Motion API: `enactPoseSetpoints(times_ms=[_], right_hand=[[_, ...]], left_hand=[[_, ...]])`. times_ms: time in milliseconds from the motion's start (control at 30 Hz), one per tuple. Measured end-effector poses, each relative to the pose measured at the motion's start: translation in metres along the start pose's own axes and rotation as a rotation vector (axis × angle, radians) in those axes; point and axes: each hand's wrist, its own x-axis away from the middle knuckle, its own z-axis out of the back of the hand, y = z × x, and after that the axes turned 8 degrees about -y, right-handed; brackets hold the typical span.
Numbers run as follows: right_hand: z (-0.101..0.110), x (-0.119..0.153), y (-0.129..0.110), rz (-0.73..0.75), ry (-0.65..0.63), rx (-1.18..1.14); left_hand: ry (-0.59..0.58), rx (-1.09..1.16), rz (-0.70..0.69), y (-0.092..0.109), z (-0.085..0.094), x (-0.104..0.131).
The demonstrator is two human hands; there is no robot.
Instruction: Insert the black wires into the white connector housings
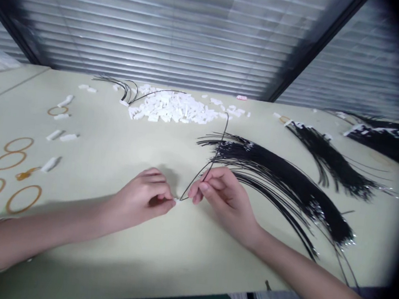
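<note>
- Close together over the pale counter point(120, 150), a person's 2 hands meet at a tiny white connector point(177, 199).
- Left hand point(143, 196): fingers pinched on the connector.
- Right hand point(223, 195): fingers clamped on 1 black wire point(217, 147), its end at the connector.
- Nearby: a fanned bundle of black wires point(289, 183) just right; a heap of white connectors point(179, 106) beyond.

A thin black wire point(207, 169) arcs upward at centre frame, its lower end meeting a tiny white connector point(176, 198), both pinched just above the surface.
</note>
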Motion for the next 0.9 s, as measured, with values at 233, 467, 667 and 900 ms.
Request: enactPoseSetpoints(times_ms=[233, 467, 667, 900], right_hand=[[-0.0012, -0.0005, 0.0007, -0.011, -0.003, 0.008], [-0.0013, 0.0002, 0.0011, -0.003, -0.015, 0.022], [-0.0008, -0.0023, 0.0034, -0.047, -0.066, 0.138], [-0.0005, -0.0053, 0.0061, -0.106, -0.151, 0.465]], left_hand=[[-0.007, 0.001, 0.004, 0.0009, 0.0001, -0.001], [-0.004, -0.002, -0.005, 0.0, -0.0005, -0.0009], [-0.007, 0.007, -0.007, 0.0015, 0.0002, 0.0005], [-0.002, 0.011, -0.012, 0.0016, 0.0009, -0.0012]])
